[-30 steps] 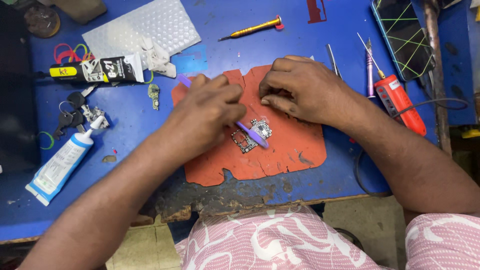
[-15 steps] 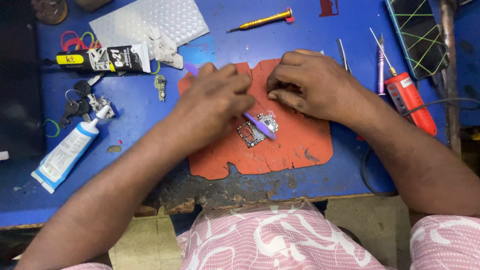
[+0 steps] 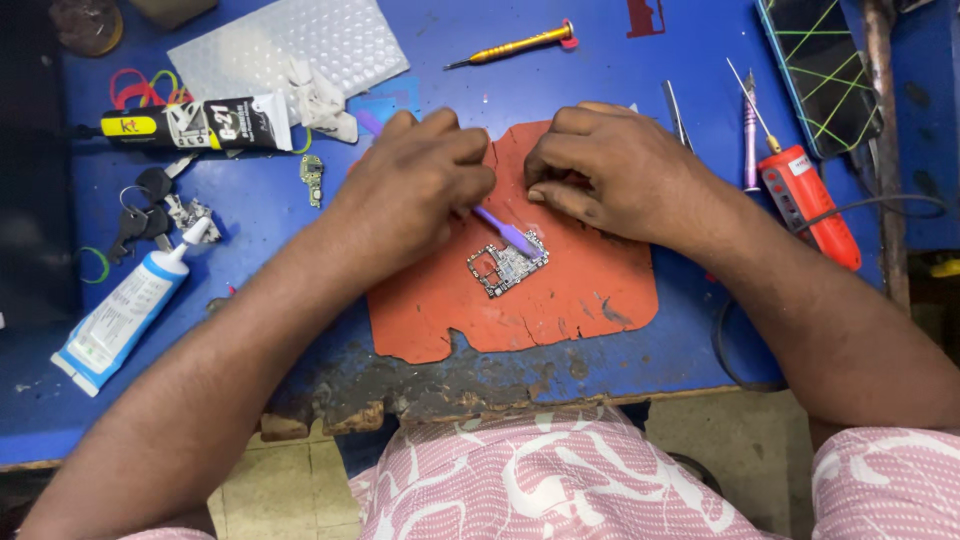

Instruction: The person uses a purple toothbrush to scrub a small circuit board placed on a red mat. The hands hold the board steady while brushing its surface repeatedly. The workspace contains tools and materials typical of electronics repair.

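Observation:
A small bare circuit board [image 3: 508,266] lies on an orange heat mat [image 3: 560,300] on the blue workbench. My left hand [image 3: 415,185] grips a purple plastic tool [image 3: 505,232] whose tip rests on the board's upper edge. My right hand [image 3: 610,170] is curled, fingertips pressed on the mat just above and right of the board; whether it holds anything is hidden.
A white-and-blue glue tube [image 3: 125,310], a black tube [image 3: 195,125], keys [image 3: 150,205] and bubble wrap [image 3: 290,45] lie left. A yellow screwdriver [image 3: 515,45] is at the top. Tweezers [image 3: 675,112], a red soldering iron [image 3: 805,200] and a phone [image 3: 818,65] lie right.
The view has shifted a little. The purple tool's tip has slid along the board's upper edge while my right hand stays pressed on the mat.

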